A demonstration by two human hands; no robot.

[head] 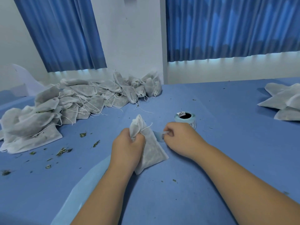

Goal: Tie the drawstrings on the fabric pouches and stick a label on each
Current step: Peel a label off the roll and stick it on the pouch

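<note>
Head view shows one fabric pouch (pixel 153 153) lying near the middle of the worktop (pixel 227 159), a little toward its near edge, between the two hands. The left hand (pixel 128 145) has its fingers curled round the gathered neck, and the loose drawstring (pixel 146 127) ends stick up just above that grip. The pouch's long axis runs from the bunched neck on the far side down to its flat bottom nearer the person, with the broad face turned up and toward the right.

The right hand (pixel 178 137) sits just beside that face and pinches a small label (pixel 162 135) at its fingertips; whether the label is fully off its backing cannot be told. The label roll (pixel 185 118) stands just beyond this hand.

Judging from this, the knot looks done and the sticking comes next: the right hand is the nearer one and needs only a short move leftward onto the bare fabric below the neck.

A large pile of pouches (pixel 68 101) lies toward the far left corner, and a smaller stack (pixel 284 101) sits at the right edge.
</note>
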